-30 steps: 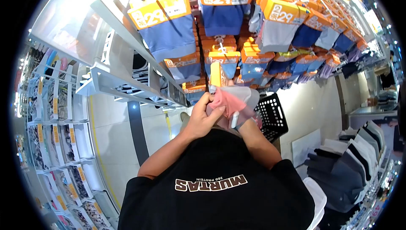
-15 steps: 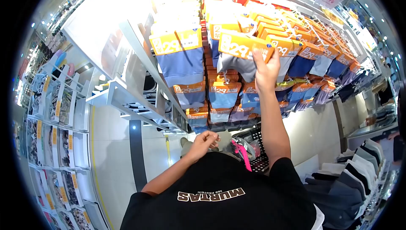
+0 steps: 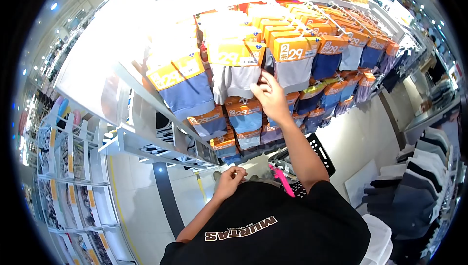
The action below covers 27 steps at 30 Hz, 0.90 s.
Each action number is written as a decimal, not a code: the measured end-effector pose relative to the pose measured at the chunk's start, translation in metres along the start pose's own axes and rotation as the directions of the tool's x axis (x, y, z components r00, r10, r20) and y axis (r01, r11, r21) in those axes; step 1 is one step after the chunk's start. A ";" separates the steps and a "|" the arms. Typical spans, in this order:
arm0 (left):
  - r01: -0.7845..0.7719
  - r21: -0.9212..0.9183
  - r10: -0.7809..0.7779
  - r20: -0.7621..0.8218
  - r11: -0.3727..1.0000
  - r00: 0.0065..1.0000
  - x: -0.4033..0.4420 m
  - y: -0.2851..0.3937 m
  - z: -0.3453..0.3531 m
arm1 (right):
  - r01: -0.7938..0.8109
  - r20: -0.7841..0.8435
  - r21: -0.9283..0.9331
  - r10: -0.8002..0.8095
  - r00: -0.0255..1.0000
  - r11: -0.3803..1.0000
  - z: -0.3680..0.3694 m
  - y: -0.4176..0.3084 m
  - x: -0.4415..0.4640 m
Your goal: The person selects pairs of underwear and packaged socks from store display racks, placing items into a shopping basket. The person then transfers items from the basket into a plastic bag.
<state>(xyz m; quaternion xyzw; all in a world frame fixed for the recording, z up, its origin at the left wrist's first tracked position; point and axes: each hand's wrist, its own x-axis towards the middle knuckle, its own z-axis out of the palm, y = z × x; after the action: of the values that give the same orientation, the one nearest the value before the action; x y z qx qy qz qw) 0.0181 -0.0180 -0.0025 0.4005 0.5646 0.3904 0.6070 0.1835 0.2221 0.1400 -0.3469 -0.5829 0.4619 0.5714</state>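
The grey pack (image 3: 238,79) hangs under its orange header, just right of a blue pack (image 3: 187,92). Lower down, the person's left hand (image 3: 233,178) is loosely curled before the black shirt (image 3: 273,221), with nothing visible in it. The right hand (image 3: 269,92) is raised to the grey pack's right edge, fingers bent; whether they pinch the cloth I can't tell from here. By my reading, that pack is up on display, not in the black basket (image 3: 321,153), which already holds some things, a pink strap (image 3: 282,179) among them; rows of other packs hang alongside. Around us, white shelves (image 3: 92,184) stand far left, pale floor tiles (image 3: 139,197) run below, and dark and white clothes (image 3: 412,182) line the right.
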 end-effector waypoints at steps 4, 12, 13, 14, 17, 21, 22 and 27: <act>-0.021 0.061 0.018 0.048 0.998 0.999 -0.001 -0.003 -0.001 | -0.159 0.057 0.088 0.155 0.986 0.983 -0.058 -0.008 -0.029; -0.176 0.355 0.078 0.272 0.918 0.959 0.010 0.004 -0.001 | 0.151 -0.365 -0.234 -0.231 0.902 0.960 -0.121 -0.029 0.056; -0.181 0.424 0.040 0.320 0.887 0.946 0.008 0.013 -0.006 | 0.154 -0.342 -0.216 -0.223 0.913 0.964 -0.121 -0.029 0.060; -0.193 0.486 0.004 0.362 0.852 0.932 0.006 0.022 -0.011 | 0.161 -0.312 -0.200 -0.219 0.925 0.967 -0.119 -0.028 0.065; -0.233 0.634 -0.015 0.361 0.737 0.933 0.011 0.016 -0.049 | 0.167 -0.323 -0.149 -0.207 0.923 0.975 -0.109 -0.033 0.070; -0.106 0.510 0.121 0.005 0.853 0.993 0.045 -0.110 -0.142 | 0.133 -0.273 0.033 -0.119 0.955 0.991 -0.104 -0.037 0.061; -0.008 0.411 0.078 -0.154 0.912 0.985 0.049 -0.157 -0.171 | 0.087 -0.208 0.077 -0.070 0.976 0.993 -0.106 -0.037 0.060; 0.669 -0.086 -0.522 -0.701 0.738 0.485 -0.046 -0.312 -0.220 | 0.072 -0.151 0.193 -0.043 0.988 0.979 -0.108 -0.060 0.048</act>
<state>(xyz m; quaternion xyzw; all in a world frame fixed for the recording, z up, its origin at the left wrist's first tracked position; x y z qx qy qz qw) -0.1970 -0.1674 -0.2833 0.0628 0.8856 0.2146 0.4070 0.2925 0.2621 0.2040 -0.3041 -0.5006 0.4741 0.6574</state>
